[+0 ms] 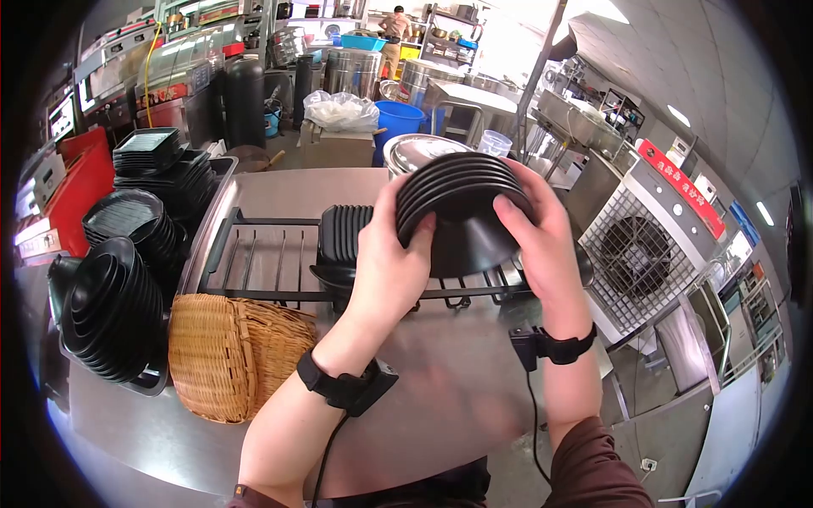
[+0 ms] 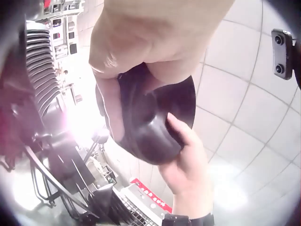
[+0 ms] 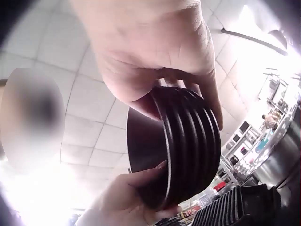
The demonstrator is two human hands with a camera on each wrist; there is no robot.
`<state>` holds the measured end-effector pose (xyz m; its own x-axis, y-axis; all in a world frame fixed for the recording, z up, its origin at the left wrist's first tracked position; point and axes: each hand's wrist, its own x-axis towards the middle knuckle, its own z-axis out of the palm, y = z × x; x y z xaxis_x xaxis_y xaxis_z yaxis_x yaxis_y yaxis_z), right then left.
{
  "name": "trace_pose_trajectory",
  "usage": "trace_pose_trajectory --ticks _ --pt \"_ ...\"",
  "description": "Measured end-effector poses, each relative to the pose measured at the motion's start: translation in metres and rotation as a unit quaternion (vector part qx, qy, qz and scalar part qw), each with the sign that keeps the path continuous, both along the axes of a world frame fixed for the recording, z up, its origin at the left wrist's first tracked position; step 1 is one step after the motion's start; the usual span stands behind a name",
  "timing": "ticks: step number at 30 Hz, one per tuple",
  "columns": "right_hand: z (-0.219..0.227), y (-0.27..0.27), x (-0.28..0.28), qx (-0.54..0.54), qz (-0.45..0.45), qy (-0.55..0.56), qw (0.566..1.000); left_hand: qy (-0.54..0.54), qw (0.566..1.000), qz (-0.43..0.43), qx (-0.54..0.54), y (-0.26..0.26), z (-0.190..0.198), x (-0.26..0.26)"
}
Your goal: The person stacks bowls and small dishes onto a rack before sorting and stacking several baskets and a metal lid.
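A nested stack of black bowls [image 1: 461,182] is held up above the rack, tilted so its inside faces the person. My left hand [image 1: 394,254] grips its left side, thumb over the near rim; my right hand [image 1: 542,229] grips the right side the same way. In the left wrist view the dark inside of the bowls [image 2: 150,122] shows between the left hand [image 2: 141,42] and the right hand [image 2: 188,165]. Several stacked rims of the bowls [image 3: 188,141] show in the right wrist view, the right hand [image 3: 150,52] above and the left hand [image 3: 122,197] below.
A black wire rack [image 1: 262,294] on the steel table [image 1: 406,406] holds a row of black dishes [image 1: 339,233]. Left stand a woven basket [image 1: 212,356] and stacks of black bowls and trays [image 1: 114,313]. A lidded pot [image 1: 428,151] is behind the hands; a person [image 1: 395,38] stands far back.
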<state>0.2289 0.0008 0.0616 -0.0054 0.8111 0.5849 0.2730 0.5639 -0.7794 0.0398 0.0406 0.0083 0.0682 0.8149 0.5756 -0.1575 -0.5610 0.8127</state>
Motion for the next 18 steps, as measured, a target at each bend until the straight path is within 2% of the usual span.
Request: trace_pose_trajectory --ticks 1,2,3,4,6,7,9,10,12,13,14,16,17,18 --pt "-0.005 0.006 -0.003 -0.061 0.007 0.096 0.994 -0.007 0.998 0.046 0.042 0.001 0.003 -0.001" --pt "-0.010 0.013 -0.005 -0.123 0.015 0.190 0.974 -0.005 0.998 0.050 0.042 0.004 0.005 -0.003" --pt "-0.015 0.016 0.002 -0.181 0.139 0.284 0.931 0.027 0.991 0.106 0.082 0.006 0.005 -0.007" --pt "-0.014 0.018 0.010 -0.243 0.232 0.296 0.894 0.058 0.979 0.158 0.118 0.007 0.004 -0.010" --pt "-0.020 0.023 0.009 -0.309 0.313 0.312 0.842 0.072 0.976 0.162 0.125 0.007 0.005 -0.013" --pt "-0.020 0.024 0.009 -0.312 0.312 0.311 0.842 0.095 0.969 0.178 0.145 0.004 0.008 -0.015" --pt "-0.021 0.025 0.009 -0.320 0.371 0.298 0.819 0.134 0.953 0.198 0.188 0.008 0.007 -0.017" --pt "-0.022 0.026 0.014 -0.322 0.370 0.299 0.819 0.135 0.953 0.197 0.186 0.007 0.006 -0.018" --pt "-0.020 0.028 0.022 -0.316 0.347 0.357 0.808 0.222 0.912 0.230 0.257 0.004 0.006 -0.018" --pt "-0.005 0.018 0.013 -0.350 0.254 0.358 0.828 0.260 0.892 0.244 0.278 0.002 0.004 -0.017" --pt "-0.010 0.021 0.015 -0.350 0.253 0.359 0.827 0.261 0.892 0.243 0.279 0.002 0.003 -0.016" --pt "-0.029 0.031 0.026 -0.381 0.182 0.372 0.827 0.342 0.831 0.223 0.378 0.001 0.003 -0.014" --pt "-0.036 0.036 0.030 -0.386 0.184 0.362 0.829 0.353 0.790 0.254 0.432 0.004 0.001 -0.011" --pt "-0.042 0.042 0.030 -0.375 0.197 0.385 0.820 0.365 0.774 0.249 0.454 0.005 -0.001 -0.009"
